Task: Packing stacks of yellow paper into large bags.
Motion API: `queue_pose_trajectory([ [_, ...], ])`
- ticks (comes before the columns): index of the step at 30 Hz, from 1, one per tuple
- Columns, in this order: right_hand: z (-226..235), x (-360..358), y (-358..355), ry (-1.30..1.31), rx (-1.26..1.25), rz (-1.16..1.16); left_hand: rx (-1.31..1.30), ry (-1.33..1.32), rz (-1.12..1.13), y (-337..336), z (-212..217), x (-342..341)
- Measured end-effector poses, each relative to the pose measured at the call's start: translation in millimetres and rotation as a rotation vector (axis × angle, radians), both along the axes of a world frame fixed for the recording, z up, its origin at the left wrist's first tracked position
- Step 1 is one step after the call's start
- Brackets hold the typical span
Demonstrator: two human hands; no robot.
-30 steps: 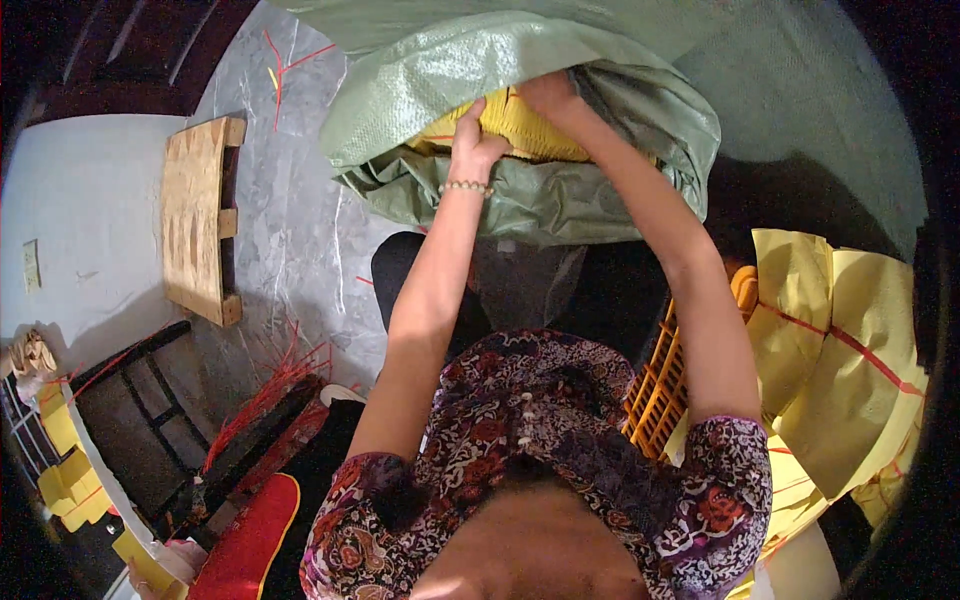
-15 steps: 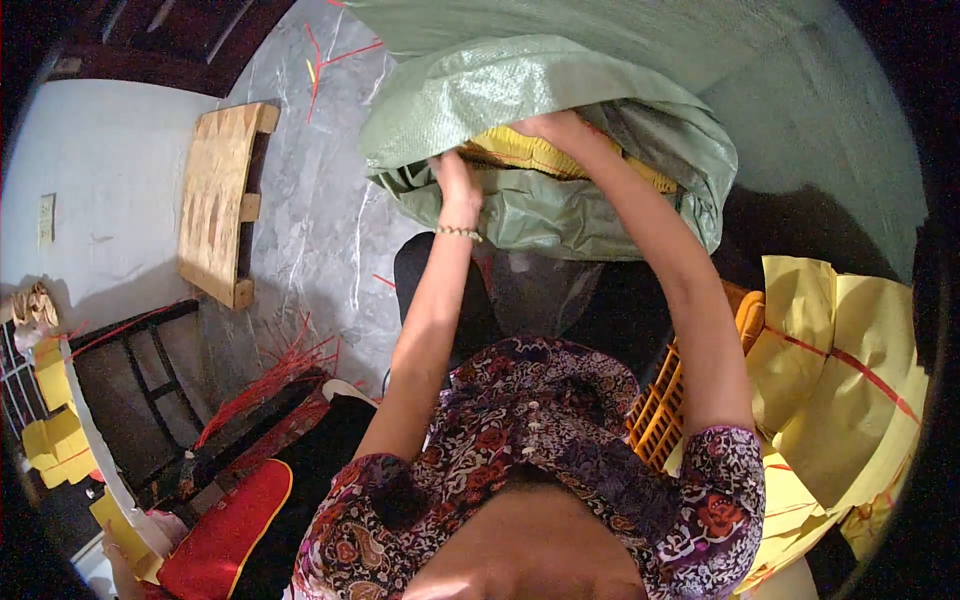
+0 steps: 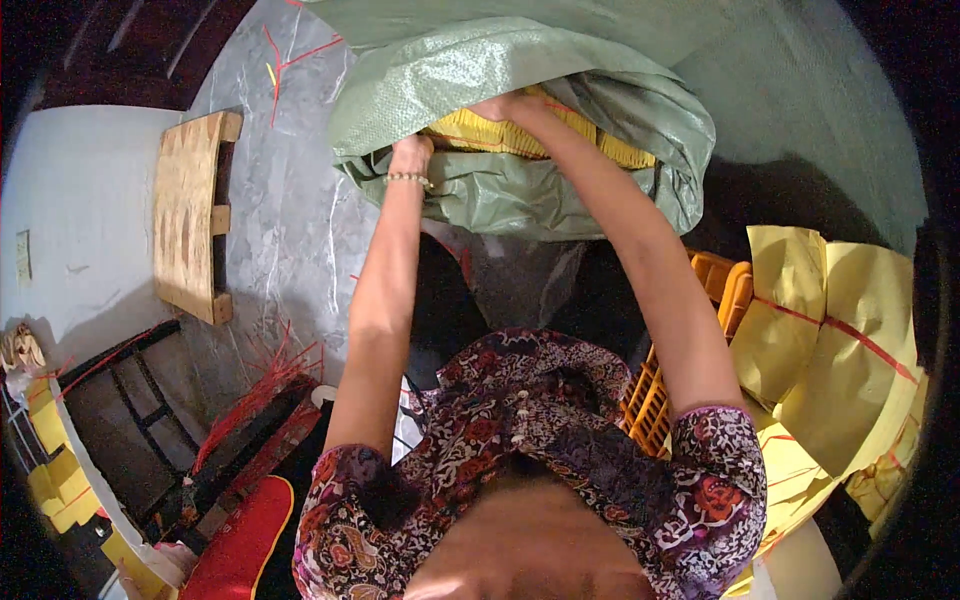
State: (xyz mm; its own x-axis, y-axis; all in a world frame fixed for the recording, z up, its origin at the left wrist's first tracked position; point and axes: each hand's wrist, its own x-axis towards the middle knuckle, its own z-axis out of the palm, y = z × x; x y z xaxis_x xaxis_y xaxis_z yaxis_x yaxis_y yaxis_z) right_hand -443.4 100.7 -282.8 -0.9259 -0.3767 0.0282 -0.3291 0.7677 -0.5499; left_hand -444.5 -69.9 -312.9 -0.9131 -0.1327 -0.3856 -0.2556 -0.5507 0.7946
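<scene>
A large green woven sack (image 3: pixel 450 85) lies in front of me with its mouth facing me. Inside it sits a stack of yellow paper sheets (image 3: pixel 555 130), its ruffled edges showing, with a red cord across it. My left hand (image 3: pixel 412 152), a beaded bracelet at its wrist, reaches into the left end of the mouth beside the stack, fingers tucked from sight. Over the top of the stack lies my right hand (image 3: pixel 503 105), partly beneath the sack's upper rim. Its fingers are hidden too, so what either hand grips cannot be seen.
At my right stand an orange plastic crate (image 3: pixel 735 300) and yellow paper bundles (image 3: pixel 850 350) tied with red strap. A wooden pallet (image 3: pixel 188 215) leans by the left wall. Red strands (image 3: pixel 255 400) hang over a dark frame near a red cushion-like object (image 3: pixel 240 540).
The view has shifted, so the sack appears slightly farther left and higher. My right hand has moved left along the yellow stack, and more of the stack's edge shows.
</scene>
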Motion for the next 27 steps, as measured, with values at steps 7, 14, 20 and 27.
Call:
queue_pose_trajectory([
  [7,22,138,-10,0.199,0.079,-0.142,0.145,-0.092,-0.124,-12,7,13],
  [14,-19,208,57,-0.228,0.593,-0.153,-0.831,0.308,-0.146,63,1,133],
  [20,41,246,86,-0.501,0.395,-0.186,-1.659,0.982,-1.049,85,67,174],
  [27,32,228,86,-0.484,0.225,-0.189,-1.292,0.615,-1.915,81,61,198],
])
